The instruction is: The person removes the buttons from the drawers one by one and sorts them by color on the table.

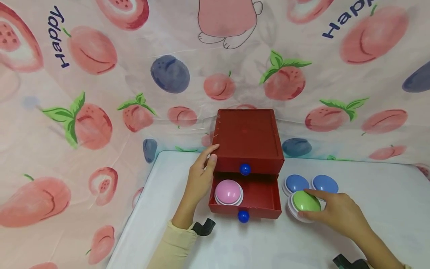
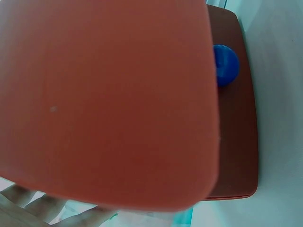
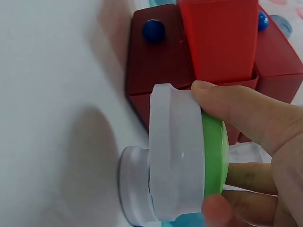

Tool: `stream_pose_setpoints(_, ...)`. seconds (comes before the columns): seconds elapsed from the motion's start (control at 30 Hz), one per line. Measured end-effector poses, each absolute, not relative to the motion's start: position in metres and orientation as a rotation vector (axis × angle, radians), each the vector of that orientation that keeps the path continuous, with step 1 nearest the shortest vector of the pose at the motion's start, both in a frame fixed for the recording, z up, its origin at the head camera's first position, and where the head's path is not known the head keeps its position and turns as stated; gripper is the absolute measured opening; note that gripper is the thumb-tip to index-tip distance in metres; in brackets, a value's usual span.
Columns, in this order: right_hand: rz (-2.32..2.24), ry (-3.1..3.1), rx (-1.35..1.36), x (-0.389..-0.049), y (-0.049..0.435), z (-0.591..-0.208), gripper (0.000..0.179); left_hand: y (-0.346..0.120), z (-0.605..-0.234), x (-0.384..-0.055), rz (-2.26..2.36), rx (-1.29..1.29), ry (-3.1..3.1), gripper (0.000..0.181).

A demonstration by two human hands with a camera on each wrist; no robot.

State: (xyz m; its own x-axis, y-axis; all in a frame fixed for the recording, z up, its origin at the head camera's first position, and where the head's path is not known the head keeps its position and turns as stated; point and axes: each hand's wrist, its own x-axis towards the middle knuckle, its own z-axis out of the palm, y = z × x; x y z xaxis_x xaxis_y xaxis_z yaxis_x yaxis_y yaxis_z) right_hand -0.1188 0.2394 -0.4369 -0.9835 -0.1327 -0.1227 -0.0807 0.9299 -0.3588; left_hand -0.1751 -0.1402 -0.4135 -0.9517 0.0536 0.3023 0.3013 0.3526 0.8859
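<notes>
Between thumb and fingers, my right hand (image 1: 339, 215) grips a round push button with a green dome (image 1: 306, 201) and a white base. In the right wrist view this green button (image 3: 182, 156) is tilted on edge, its base turned toward the table. Partly behind it are two blue push buttons (image 1: 297, 183). My left hand (image 1: 199, 179) rests against the left side of a red drawer box (image 1: 248, 138). The lower drawer (image 1: 258, 194) is pulled out, and a pink push button (image 1: 229, 191) sits at its left.
Blue ball knobs (image 1: 245, 169) stick out from both drawer fronts; the upper drawer is closed. Behind the white table (image 1: 168, 175) hangs a fruit-print cloth (image 1: 134, 74). A black wrist mount (image 1: 203, 227) sits at my left sleeve.
</notes>
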Motion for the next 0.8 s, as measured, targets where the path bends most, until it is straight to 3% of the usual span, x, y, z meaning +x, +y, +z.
stream_pose_setpoints(0.8, -0.498, 2.888, -0.063, -0.117, 0.241, -0.465, 0.099, -0.139, -0.414, -0.175, -1.652, -0.303, -2.406, 0.039)
